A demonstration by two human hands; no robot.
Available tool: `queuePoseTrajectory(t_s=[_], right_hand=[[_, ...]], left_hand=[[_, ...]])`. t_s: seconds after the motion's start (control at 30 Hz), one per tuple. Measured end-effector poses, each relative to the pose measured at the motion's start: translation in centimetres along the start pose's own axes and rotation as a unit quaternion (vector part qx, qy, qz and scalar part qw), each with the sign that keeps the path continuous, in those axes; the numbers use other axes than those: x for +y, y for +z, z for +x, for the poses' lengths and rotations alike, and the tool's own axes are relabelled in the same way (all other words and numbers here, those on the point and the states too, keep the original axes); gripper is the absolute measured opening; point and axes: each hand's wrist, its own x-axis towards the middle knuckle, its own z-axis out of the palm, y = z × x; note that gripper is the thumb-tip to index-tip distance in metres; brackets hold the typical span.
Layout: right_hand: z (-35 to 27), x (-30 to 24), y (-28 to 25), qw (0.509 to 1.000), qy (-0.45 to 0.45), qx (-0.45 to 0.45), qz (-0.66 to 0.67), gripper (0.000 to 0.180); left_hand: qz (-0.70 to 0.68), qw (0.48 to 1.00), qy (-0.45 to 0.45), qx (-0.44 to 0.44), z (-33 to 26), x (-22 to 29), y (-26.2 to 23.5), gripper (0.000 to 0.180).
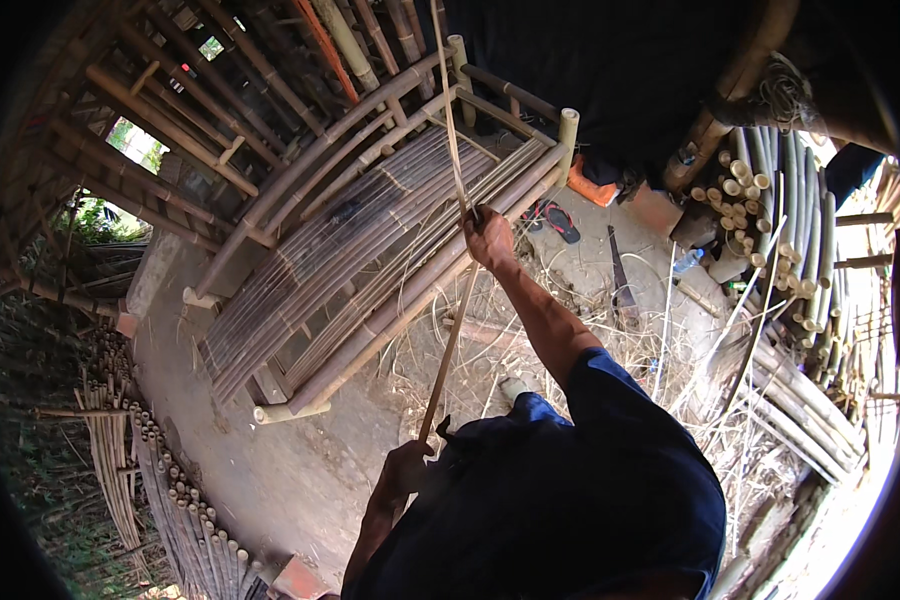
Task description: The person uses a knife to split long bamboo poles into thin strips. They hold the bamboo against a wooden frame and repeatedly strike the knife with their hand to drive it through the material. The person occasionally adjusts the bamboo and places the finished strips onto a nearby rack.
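A long, thin bamboo strip (444, 372) slants up from low in the view past the top edge. My left hand (402, 470), close to my body, is closed round its lower part. Farther up, my right hand (488, 237) is stretched out with its fingers wrapped round the same strip. Just beyond and left of that hand stands a bamboo bench (370, 330), its front rail near my right wrist. Narrow slats (315, 255) lie lengthwise on its seat, with gaps showing between some of them. A small dark object (446, 430) beside my left hand is too unclear to name.
Bamboo shavings (570, 280) litter the floor at right. A sandal (560, 222) and an orange object (592, 186) lie past the bench's right end. Bundled bamboo poles (800, 220) stand at far right. More cut poles (185, 500) lie at lower left. Bamboo frames (180, 150) rise behind the bench.
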Motion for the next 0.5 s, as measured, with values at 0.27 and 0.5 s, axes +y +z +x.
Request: queuePoseTrajectory(t_s=[0.27, 0.5], right_hand=[[5.7, 4.3, -2.0, 0.968, 0.087, 0.184, 0.150, 0.028], [11.1, 12.4, -8.8, 0.935, 0.220, 0.243, 0.135, 0.038]], left_hand=[[0.018, 1.000, 0.001, 0.000, 1.0, 1.6, 0.6, 0.022], [0.023, 0.999, 0.019, -0.017, 4.1, 2.9, 2.1, 0.020]])
